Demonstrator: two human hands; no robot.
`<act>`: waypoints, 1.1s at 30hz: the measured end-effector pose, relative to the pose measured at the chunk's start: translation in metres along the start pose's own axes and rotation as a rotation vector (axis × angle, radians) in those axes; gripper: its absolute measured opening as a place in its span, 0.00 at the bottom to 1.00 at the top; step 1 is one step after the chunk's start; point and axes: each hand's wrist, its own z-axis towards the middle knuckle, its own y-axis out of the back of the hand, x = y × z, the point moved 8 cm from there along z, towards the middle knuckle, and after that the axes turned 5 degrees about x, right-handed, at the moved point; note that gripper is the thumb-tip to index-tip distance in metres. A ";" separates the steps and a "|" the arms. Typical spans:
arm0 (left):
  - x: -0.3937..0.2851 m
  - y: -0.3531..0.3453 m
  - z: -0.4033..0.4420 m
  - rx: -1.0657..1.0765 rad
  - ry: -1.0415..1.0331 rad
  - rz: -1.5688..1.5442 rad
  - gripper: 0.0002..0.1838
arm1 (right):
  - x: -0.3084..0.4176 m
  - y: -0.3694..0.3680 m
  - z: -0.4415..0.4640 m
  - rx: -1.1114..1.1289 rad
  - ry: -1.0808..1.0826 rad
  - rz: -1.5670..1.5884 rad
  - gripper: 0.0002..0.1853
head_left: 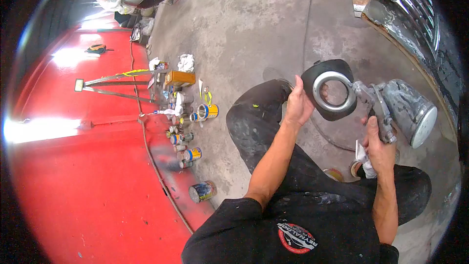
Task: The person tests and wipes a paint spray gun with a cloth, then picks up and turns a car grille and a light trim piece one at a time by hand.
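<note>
My left hand (pixel 299 101) grips a black fog light bezel (pixel 346 71) by its near left edge. A silver ring (pixel 317 90) surrounds the bezel's round opening, and some fingertips show through that hole. My right hand (pixel 380 149) is wrapped round a spray gun (pixel 373 102) streaked with grey paint. The gun's nozzle end is close to the ring's right side; I cannot tell if they touch. A paint-smeared cup (pixel 409 110) with a pale round end is attached to the gun. White cloth or paper (pixel 364 155) hangs beside my right hand.
Paint cans (pixel 208 111) and several smaller tins stand along the red wall (pixel 97 181) at left. A lone can (pixel 202 191) stands nearer me. A hose (pixel 306 34) crosses the concrete floor. A car part with a grille (pixel 415 14) is at upper right.
</note>
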 end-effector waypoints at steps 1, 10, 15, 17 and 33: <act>0.002 0.000 0.001 0.022 0.007 0.019 0.33 | 0.000 0.000 0.000 0.001 -0.004 0.001 0.22; 0.012 -0.013 -0.004 0.043 0.073 0.105 0.32 | -0.004 -0.004 -0.001 -0.038 0.092 -0.097 0.21; 0.017 -0.026 -0.002 0.041 0.102 0.095 0.32 | 0.005 -0.001 -0.002 -0.001 0.192 -0.155 0.20; 0.022 -0.025 -0.001 0.067 0.104 0.058 0.31 | 0.001 -0.005 -0.003 0.065 0.081 -0.110 0.20; -0.009 -0.007 0.002 -0.004 -0.045 -0.181 0.36 | -0.002 -0.039 -0.010 0.190 0.130 -0.283 0.26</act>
